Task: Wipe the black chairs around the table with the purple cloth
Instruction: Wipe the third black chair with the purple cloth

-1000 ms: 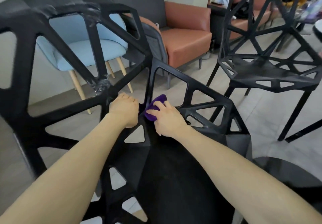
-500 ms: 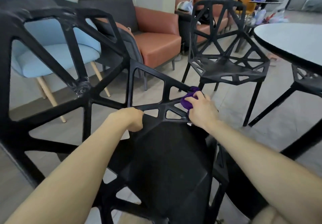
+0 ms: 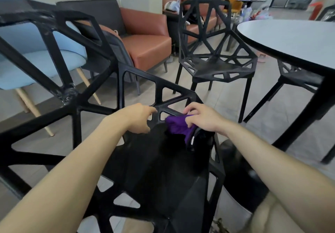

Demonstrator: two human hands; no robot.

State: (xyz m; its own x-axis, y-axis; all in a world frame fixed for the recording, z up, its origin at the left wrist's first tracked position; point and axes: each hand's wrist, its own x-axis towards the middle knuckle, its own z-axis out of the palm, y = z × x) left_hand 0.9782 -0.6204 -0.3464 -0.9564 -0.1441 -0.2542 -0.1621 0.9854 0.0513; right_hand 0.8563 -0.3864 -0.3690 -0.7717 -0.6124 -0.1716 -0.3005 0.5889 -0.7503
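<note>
Right hand pinching bunched purple cloth has drawn toward left hand gripping black plastic lattice chair's rim; open tiled floor beyond.

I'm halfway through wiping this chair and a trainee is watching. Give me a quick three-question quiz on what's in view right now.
1. True or false: the left hand grips the purple cloth.
2. Where is the cloth? A, lying on the floor; B, bunched against the near black chair, gripped by the right hand; C, draped on the orange armchair.
3. Fill in: the far black chair stands beside the round white ____.
Key: 1 false; 2 B; 3 table.
</note>
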